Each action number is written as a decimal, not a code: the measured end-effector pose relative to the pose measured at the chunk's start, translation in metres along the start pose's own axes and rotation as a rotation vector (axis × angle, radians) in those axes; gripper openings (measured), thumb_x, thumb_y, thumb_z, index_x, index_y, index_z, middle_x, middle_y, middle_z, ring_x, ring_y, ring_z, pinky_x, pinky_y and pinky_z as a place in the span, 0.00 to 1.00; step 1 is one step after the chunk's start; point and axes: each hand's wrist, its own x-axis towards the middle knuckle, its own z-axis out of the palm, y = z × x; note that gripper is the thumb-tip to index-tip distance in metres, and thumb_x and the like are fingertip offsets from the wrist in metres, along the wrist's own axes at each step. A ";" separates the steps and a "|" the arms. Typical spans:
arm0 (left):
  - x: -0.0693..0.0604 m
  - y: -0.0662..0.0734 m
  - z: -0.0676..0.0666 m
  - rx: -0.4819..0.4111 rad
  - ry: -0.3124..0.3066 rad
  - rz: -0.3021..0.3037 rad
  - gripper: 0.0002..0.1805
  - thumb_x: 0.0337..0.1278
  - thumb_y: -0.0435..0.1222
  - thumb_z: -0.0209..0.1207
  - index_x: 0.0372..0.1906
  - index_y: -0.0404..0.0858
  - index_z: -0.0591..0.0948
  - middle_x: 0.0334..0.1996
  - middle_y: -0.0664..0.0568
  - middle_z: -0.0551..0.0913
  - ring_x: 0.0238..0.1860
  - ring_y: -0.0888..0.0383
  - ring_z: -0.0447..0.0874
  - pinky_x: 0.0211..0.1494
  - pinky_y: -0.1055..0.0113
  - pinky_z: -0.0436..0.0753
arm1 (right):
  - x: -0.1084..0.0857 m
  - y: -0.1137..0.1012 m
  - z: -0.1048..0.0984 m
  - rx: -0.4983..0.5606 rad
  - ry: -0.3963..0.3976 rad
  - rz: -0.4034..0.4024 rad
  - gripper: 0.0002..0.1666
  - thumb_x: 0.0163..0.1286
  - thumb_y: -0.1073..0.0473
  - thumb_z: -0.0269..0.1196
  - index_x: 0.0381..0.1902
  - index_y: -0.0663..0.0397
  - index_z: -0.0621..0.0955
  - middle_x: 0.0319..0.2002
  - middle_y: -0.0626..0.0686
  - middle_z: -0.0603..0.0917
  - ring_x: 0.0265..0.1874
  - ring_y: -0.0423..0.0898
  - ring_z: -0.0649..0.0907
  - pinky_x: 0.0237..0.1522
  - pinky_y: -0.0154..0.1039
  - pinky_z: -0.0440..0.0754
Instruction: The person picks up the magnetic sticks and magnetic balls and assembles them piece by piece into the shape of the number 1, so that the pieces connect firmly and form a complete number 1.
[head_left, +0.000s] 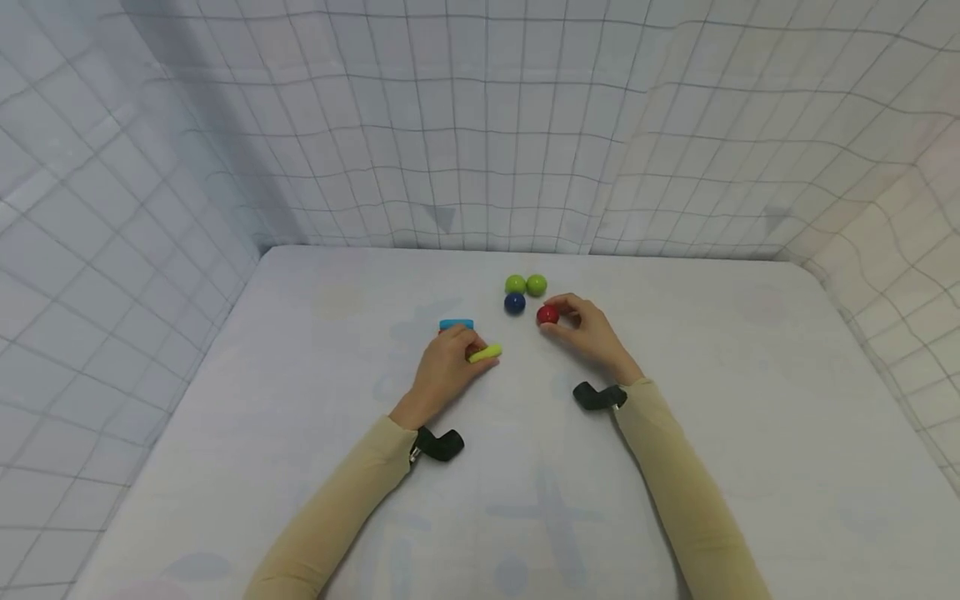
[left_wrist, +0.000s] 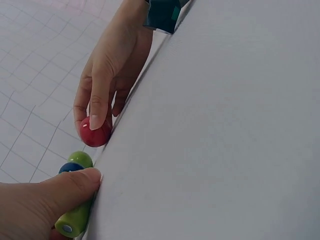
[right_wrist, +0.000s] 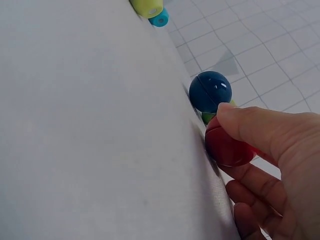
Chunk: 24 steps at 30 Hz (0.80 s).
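Observation:
My left hand [head_left: 442,367] pinches a yellow-green toy rod [head_left: 486,353] between thumb and fingers, low over the table. In the left wrist view the rod [left_wrist: 73,223] shows a silvery disc in its end. To its right, my right hand [head_left: 592,333] holds a glossy red ball [head_left: 547,315] at the tabletop. Thumb and fingers lie on opposite sides of that ball [right_wrist: 227,142]. Just left of the red ball rests a dark blue ball [head_left: 514,303]. Behind my left hand's fingers lies a light blue rod [head_left: 456,323], partly covered, with a sliver of orange-red beside it.
One green ball [head_left: 515,284] and another green ball [head_left: 536,285] sit side by side behind the blue one. A white cloth covers the table [head_left: 300,350]. Grid-patterned white curtains [head_left: 525,125] stand at its back and sides. Each wrist carries a dark camera mount [head_left: 442,445].

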 end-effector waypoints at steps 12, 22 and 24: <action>-0.001 -0.003 0.003 -0.013 0.037 0.024 0.11 0.46 0.41 0.72 0.30 0.37 0.85 0.26 0.56 0.77 0.25 0.62 0.71 0.30 0.68 0.74 | 0.000 0.005 0.002 0.010 0.005 0.001 0.23 0.61 0.55 0.69 0.54 0.52 0.79 0.50 0.51 0.81 0.47 0.50 0.74 0.51 0.46 0.70; -0.002 -0.003 0.005 -0.005 0.033 0.014 0.12 0.47 0.42 0.71 0.33 0.38 0.87 0.27 0.57 0.77 0.27 0.63 0.70 0.31 0.68 0.73 | -0.005 0.008 0.004 0.044 0.001 -0.056 0.23 0.61 0.57 0.69 0.54 0.55 0.79 0.49 0.52 0.80 0.48 0.49 0.72 0.51 0.45 0.68; -0.002 -0.003 0.004 -0.011 0.032 0.013 0.13 0.47 0.42 0.71 0.34 0.37 0.87 0.27 0.56 0.77 0.26 0.63 0.70 0.31 0.68 0.73 | -0.005 0.009 0.006 0.048 0.003 -0.070 0.23 0.60 0.57 0.69 0.54 0.55 0.80 0.49 0.51 0.81 0.47 0.48 0.72 0.50 0.45 0.68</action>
